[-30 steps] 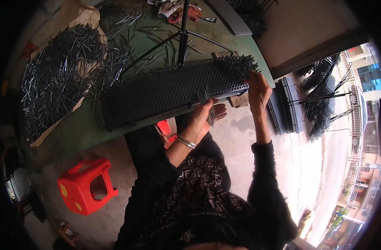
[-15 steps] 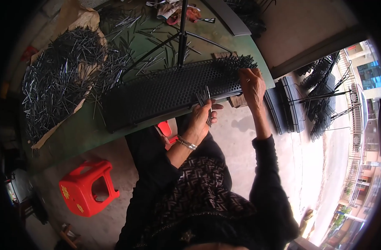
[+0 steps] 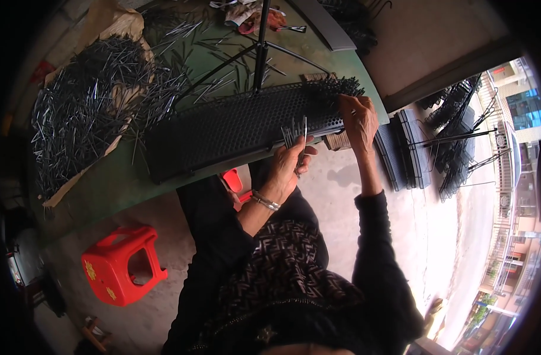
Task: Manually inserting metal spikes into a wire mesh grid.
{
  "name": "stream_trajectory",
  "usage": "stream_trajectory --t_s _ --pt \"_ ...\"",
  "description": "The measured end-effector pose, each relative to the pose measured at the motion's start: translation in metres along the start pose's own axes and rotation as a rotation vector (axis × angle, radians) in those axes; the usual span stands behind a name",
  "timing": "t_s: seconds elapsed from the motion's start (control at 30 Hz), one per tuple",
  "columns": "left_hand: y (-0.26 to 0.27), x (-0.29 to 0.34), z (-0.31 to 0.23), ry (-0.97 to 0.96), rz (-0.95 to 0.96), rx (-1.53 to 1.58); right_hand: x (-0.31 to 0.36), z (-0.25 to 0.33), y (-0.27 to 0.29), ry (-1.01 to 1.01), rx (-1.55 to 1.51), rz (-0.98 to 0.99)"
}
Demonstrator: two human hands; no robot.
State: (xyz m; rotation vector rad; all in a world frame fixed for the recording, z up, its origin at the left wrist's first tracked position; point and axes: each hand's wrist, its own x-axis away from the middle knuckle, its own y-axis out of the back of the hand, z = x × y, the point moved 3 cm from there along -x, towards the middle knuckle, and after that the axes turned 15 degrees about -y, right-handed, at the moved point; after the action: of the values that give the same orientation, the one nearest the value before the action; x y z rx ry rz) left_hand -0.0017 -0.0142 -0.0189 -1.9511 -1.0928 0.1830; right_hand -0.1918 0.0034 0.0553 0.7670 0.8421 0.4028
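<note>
A long black perforated tray (image 3: 235,127) lies along the table's near edge, dotted with rows of round holes. At its right end stands a dense cluster of thin dark sticks (image 3: 335,89), upright in the holes. My left hand (image 3: 289,163), with a metal bracelet at the wrist, is closed round a small bundle of thin metal sticks (image 3: 294,129) fanning upward before the tray's front edge. My right hand (image 3: 360,121) is at the tray's right end, beside the cluster, thumb and fingers pinched together. Whatever sits between those fingertips is hidden.
A large heap of loose sticks (image 3: 93,100) lies on brown paper (image 3: 119,139) on the green table (image 3: 105,201). A black stand (image 3: 259,65) rises behind the tray. A red stool (image 3: 125,266) stands on the floor at left; stacked grey panels (image 3: 403,148) are at right.
The bundle in my left hand has turned more upright, and its fingers have curled in a little. My right hand stays at the tray's right end with only a slight shift.
</note>
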Motion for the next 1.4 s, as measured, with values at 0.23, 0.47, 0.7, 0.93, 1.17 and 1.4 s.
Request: stream_trajectory --t_s 0.23,0.47,0.7,0.93,1.17,1.4 --pt "0.000 0.002 -0.002 0.007 -0.001 0.022 0.006 -0.009 -0.006 0.002 0.022 0.022" --pt "-0.003 0.003 -0.003 0.002 0.026 0.010 0.002 -0.004 -0.011 0.029 0.220 -0.080" --pt "-0.008 0.006 -0.005 -0.022 0.050 -0.017 0.006 0.002 -0.016 0.052 0.310 -0.121" --pt "-0.012 0.011 -0.007 -0.013 0.083 -0.128 0.033 0.020 0.011 -0.316 -0.485 0.689" --pt "-0.016 0.015 -0.008 0.019 0.108 -0.192 0.039 0.011 0.013 -0.534 -0.728 0.932" --pt "-0.020 0.013 -0.006 0.041 0.109 -0.276 0.043 0.007 0.015 -0.584 -0.808 0.893"
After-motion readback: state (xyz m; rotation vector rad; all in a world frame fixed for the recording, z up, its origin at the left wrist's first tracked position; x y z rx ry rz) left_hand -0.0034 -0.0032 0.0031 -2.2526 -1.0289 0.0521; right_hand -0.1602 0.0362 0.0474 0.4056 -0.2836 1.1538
